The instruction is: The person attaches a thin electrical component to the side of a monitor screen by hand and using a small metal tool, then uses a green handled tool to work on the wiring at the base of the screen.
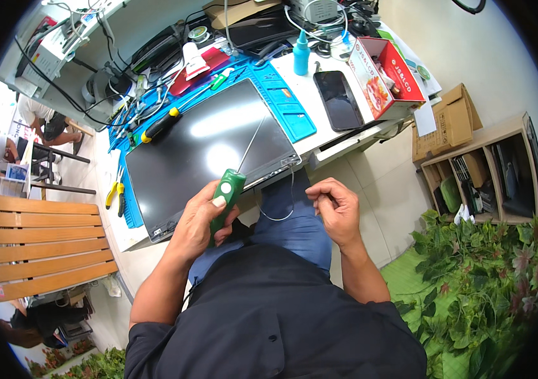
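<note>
My left hand (196, 221) grips a green-handled tool (230, 188) with a white button and a long thin metal rod, which reaches across a dark laptop screen panel (180, 170). The panel lies on a blue work mat (294, 120); glare shows on its surface. A thin cable (292, 189) loops down from the panel's front edge. To the right of that loop, my right hand (335, 211) is raised just off the desk with fingers curled and thumb pressed in; whether it pinches anything is not visible.
Pliers (116, 189), a screwdriver (160, 124), a cyan bottle (300, 57), a phone (337, 100) and a red-white box (386, 79) are on the desk. A wooden slatted seat (41, 246) and people (51, 117) are left; shelving (481, 170) and artificial foliage (471, 265) are right.
</note>
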Motion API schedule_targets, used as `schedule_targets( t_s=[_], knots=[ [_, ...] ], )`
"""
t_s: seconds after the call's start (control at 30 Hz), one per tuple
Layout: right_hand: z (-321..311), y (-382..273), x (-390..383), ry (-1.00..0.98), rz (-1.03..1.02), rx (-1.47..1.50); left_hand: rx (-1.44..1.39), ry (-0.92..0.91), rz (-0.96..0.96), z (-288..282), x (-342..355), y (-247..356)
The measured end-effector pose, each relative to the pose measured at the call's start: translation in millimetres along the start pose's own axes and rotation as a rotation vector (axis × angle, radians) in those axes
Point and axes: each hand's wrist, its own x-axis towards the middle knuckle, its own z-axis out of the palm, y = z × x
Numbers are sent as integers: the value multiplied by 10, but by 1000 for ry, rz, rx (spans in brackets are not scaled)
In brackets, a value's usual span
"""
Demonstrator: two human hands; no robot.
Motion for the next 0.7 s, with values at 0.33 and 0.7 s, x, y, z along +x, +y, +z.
schedule_targets(
  t_s=[0.33,0.7],
  knots=[
    [33,7,42,15,4,13,27,35,-10,53,21,35],
    [70,58,77,28,147,83,-104,-92,3,-77,21,-96]
  ],
)
